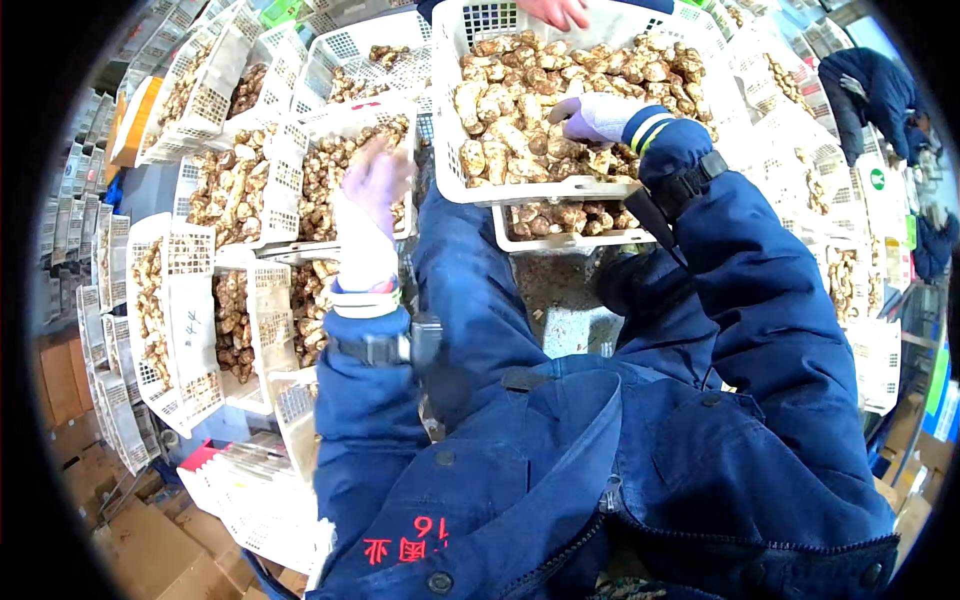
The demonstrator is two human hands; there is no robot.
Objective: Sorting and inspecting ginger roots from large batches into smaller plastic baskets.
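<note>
A white perforated plastic crate (525,196) full of mushrooms (517,139) with brown caps and pale stems stands before me. My right hand (596,120), in a pale purple glove, rests among these mushrooms with its fingers bent; whether one is gripped is hidden. My left hand (375,180), gloved the same way, hangs blurred over a second white crate (367,112) of smaller brown mushrooms (322,180) to the left. Its grip is too blurred to judge. Below the front crate, another crate (559,241) holds dark round mushrooms (570,219).
Another person's bare hand (555,11) reaches over the front crate's far rim. More mushroom crates (195,322) crowd the left, and others (795,165) line the right. A co-worker (870,97) bends at far right. Stacked crates (255,495) and cardboard (150,540) lie lower left.
</note>
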